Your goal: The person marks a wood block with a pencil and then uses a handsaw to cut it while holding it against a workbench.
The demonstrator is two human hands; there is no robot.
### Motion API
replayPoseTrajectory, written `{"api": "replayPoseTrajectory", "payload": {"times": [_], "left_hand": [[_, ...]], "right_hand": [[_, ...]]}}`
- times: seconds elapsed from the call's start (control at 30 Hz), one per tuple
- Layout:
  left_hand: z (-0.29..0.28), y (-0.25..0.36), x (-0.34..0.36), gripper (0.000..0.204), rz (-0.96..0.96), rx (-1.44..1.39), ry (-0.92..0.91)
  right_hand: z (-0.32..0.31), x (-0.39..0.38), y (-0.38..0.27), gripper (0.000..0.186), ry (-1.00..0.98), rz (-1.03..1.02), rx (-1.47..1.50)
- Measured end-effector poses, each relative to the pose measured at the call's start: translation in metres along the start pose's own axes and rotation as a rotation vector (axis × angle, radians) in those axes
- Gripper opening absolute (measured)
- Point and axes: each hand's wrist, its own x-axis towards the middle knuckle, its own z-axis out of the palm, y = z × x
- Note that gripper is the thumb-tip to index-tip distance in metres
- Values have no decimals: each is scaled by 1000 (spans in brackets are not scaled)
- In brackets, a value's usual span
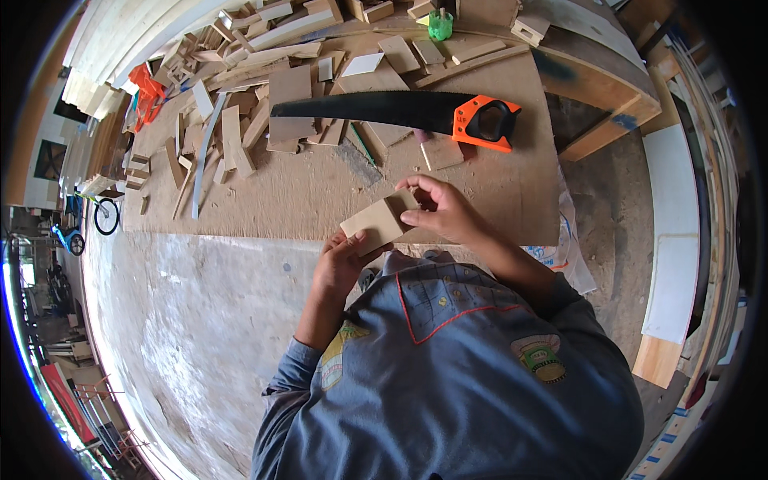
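Wooden block (372,226), pale and square-edged, is held between your two hands over the near edge of the tabletop (280,212). Your left hand (338,262) takes it at 7 o'clock, fingers closed around that end with the thumb flat on the upper face. Your right hand (446,213) works from 2 o'clock, thumb and index finger pinching the darker section (402,203); whether that is a step cut in the block or a second piece, you cannot tell from here.

The wood looks light, stiff and dry, unlikely to slip or crush, though its corners could chip; the long sides and the ends appear to offer the surest hold.

Beyond it, at 12 o'clock, a hand saw (376,107) lies across scraps, its orange-and-black handle toward 1 o'clock, a green stick (362,144) just below the blade. Wood offcuts (234,142) crowd 10 o'clock, a green cup (440,26) stands well off between 12 and 1, and concrete floor (184,320) spreads at 8.
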Motion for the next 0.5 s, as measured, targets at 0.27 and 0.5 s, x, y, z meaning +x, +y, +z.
{"api": "replayPoseTrajectory", "payload": {"times": [0.27, 0.5], "left_hand": [[-91, -30, -24, 47, 99, -178, 275], [-110, -27, -9, 34, 99, -82, 398]], "right_hand": [[-12, 102, 19, 20, 196, -204, -787], [13, 185, 8, 28, 121, 100, -1452]]}}
